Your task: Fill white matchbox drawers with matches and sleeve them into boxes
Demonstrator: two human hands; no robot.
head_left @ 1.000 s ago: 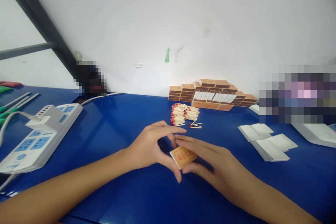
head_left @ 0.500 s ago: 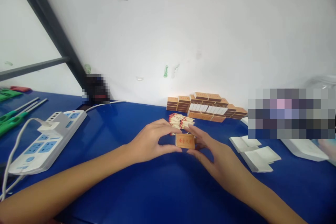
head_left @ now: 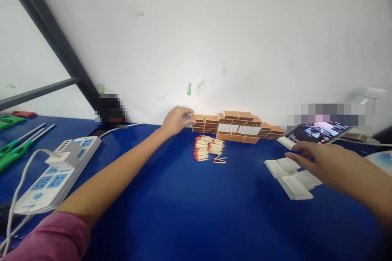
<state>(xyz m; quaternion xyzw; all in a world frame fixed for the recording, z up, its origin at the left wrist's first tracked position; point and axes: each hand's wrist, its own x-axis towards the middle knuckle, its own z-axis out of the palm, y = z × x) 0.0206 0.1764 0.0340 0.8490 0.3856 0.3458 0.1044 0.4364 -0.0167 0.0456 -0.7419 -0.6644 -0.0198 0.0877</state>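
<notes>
My left hand (head_left: 178,121) reaches to the left end of the matchbox stack, thumb and fingers closed on the end of the top matchbox (head_left: 198,117) there. That box rests level on the boxes under it. My right hand (head_left: 315,161) hovers over the small white paper pieces (head_left: 295,186) at the right, thumb and forefinger apart, nothing seen between them. Its other fingers are partly hidden. In front of the stack lies a pile of red-tipped matches (head_left: 208,147), with several loose matches (head_left: 219,160) beside it.
The matchbox stack (head_left: 237,136) stands along the white wall. A phone with a lit screen (head_left: 321,131) leans behind my right hand. To the left are a white power strip (head_left: 58,175) with a cable and green-handled tools (head_left: 15,153). All this is on a blue tabletop (head_left: 183,212).
My hands have parted. The left moved forward and left with the matchbox, onto the stack's left end. My right hand let go of the box and moved right, over the papers.
</notes>
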